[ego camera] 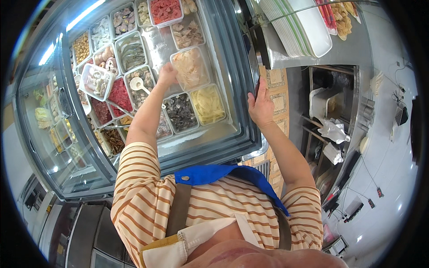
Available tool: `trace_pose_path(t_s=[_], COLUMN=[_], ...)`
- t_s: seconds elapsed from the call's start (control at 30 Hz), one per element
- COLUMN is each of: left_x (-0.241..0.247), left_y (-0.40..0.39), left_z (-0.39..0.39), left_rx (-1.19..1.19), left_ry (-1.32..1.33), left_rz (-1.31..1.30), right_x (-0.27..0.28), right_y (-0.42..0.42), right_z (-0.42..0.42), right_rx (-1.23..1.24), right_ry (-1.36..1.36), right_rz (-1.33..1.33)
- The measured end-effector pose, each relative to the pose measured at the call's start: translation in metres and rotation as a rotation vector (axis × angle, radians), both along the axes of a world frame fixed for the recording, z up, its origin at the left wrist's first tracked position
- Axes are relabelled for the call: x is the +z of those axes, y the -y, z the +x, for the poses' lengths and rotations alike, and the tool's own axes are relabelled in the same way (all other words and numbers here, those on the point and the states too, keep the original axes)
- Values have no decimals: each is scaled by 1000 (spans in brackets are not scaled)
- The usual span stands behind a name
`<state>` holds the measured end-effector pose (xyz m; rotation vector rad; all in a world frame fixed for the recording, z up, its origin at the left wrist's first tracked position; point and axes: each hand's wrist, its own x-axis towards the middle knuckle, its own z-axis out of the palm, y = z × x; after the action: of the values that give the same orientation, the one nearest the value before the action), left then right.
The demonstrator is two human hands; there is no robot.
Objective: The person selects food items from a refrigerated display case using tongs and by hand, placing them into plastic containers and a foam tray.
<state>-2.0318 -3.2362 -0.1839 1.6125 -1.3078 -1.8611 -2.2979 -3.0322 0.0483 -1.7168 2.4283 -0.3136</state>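
Note:
My left hand (167, 74) is inside a display freezer, its fingers curled at the left rim of a clear plastic container of pale, thin food pieces (190, 68). Just below this container are one of yellow strips (208, 104) and one of dark, chopped food (181, 113). Left of my hand, a white ladle (136, 83) lies on a container of greyish food, near a container of shrimp (131, 53). My right hand (262, 105) rests against the outer edge of the freezer's grey frame (231, 67), thumb apart from the fingers.
A tilted container of pale seafood (97, 81) sits on others at left, with metal tongs (120, 109) nearby. The freezer's glass door (63, 160) is at far left. Stacked white trays (301, 30) stand on a metal counter at upper right, above shelving (310, 134). Patterned floor tiles show between.

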Motion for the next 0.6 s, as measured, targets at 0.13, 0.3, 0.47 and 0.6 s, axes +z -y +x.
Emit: trace_pose_path(t_s=[0.13,0.3,0.47,0.6], left_x=[11,2,12,28], left_y=[5,22,30,37], left_z=[0,26,37,60], left_rx=[-28,-45,-127,-171], left_ry=[53,103,170,228], left_rz=[-35,-4,-91,-148], right_x=[1,3,-1,-1], right_y=[-1,0,0,0], right_z=[0,0,-2,-1], right_rx=[-10,-7,-1,-33], right_ry=[2,-3,2,41], right_rz=[7,10,-5,28])
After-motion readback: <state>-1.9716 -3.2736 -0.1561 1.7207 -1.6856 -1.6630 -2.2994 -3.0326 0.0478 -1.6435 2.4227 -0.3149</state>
